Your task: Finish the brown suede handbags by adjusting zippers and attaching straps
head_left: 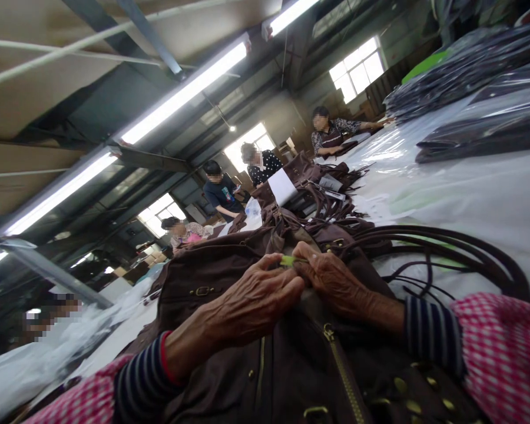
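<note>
My left hand (256, 300) and my right hand (329, 277) meet over a dark brown bag (212, 265) with brass zippers and buckles. Between my pinched fingertips is a small yellow-green piece (287, 260), gripped from both sides. What else my right fingers hold against the bag is too small to tell. Below my hands runs a brass zipper (347, 377). Long brown straps (477, 238) loop out to the right of my right hand.
More brown bags (300, 171) with a white paper (282, 187) are piled ahead. Plastic-wrapped dark items (486, 135) lie on the white table (477, 188) at the right. Several people stand or lean farther back. Clear plastic (66, 341) covers the left side.
</note>
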`<state>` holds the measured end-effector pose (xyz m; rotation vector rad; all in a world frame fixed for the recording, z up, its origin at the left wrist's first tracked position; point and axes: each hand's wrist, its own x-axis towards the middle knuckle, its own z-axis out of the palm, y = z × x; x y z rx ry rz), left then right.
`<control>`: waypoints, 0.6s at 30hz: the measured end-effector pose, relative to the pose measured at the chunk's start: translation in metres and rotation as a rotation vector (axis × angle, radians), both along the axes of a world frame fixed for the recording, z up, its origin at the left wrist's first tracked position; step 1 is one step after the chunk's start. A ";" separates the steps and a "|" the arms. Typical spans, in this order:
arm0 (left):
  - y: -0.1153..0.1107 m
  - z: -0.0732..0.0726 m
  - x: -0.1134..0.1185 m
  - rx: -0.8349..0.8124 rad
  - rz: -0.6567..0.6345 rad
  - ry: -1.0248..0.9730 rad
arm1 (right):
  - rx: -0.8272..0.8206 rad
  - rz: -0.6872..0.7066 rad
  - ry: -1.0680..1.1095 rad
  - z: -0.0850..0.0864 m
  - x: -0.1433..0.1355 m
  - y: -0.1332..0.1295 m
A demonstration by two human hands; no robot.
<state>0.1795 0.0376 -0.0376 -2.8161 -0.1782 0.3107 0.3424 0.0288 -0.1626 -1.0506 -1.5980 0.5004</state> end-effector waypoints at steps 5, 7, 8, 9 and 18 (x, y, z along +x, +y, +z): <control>0.002 0.005 0.004 -0.033 -0.045 0.031 | 0.012 -0.008 -0.012 0.001 0.002 -0.001; 0.002 0.009 0.001 -0.096 0.022 0.025 | 0.037 -0.006 -0.024 0.002 0.002 -0.001; 0.002 0.010 -0.002 -0.121 0.049 0.023 | 0.057 -0.006 -0.036 0.002 0.002 -0.001; 0.002 0.012 -0.005 -0.137 0.061 0.020 | 0.078 -0.010 -0.056 0.003 0.002 -0.001; 0.007 0.013 -0.023 -0.146 0.074 -0.074 | 0.179 -0.108 -0.406 0.010 0.006 -0.012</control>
